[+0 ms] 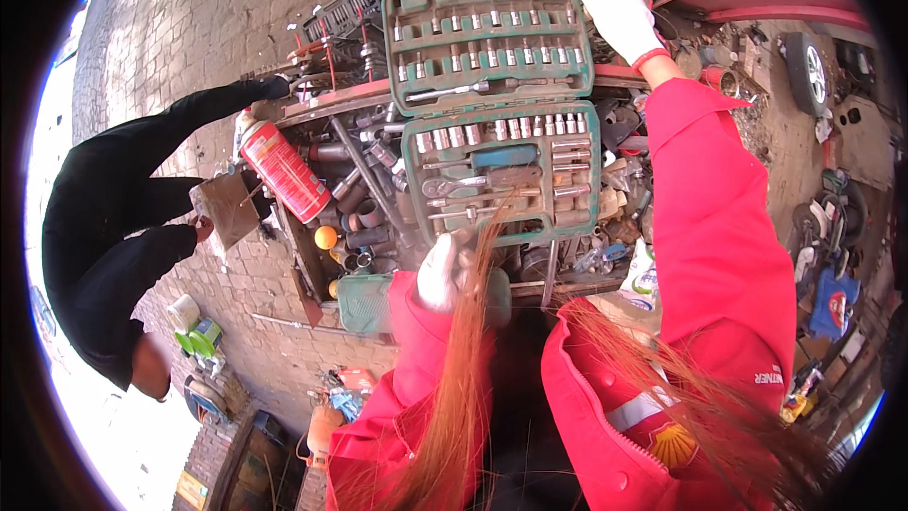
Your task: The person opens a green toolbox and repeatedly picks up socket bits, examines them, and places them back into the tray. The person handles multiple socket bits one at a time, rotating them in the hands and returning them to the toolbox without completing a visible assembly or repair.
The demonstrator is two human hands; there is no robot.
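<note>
A green socket set case (409,175) lies open across a cluttered bin, its lid folded back on the far side. Rows of chrome sockets (454,137), a ratchet (465,186) and a blue-handled driver (504,157) sit in the near half. Smaller bit sockets (492,57) line the lid. My right hand (617,19), in a white glove, is closed on the lid's far right corner, arm stretched forward. At the case's near edge my gloved left hand (439,274) curls its fingers against the rim; strands of hair partly cover them.
The bin (369,189) under the case holds loose tools and metal parts. A red spray can (285,170) and an orange ball (325,237) lie at its left. A person in black (113,189) bends over at the left. A wheel (807,74) stands far right.
</note>
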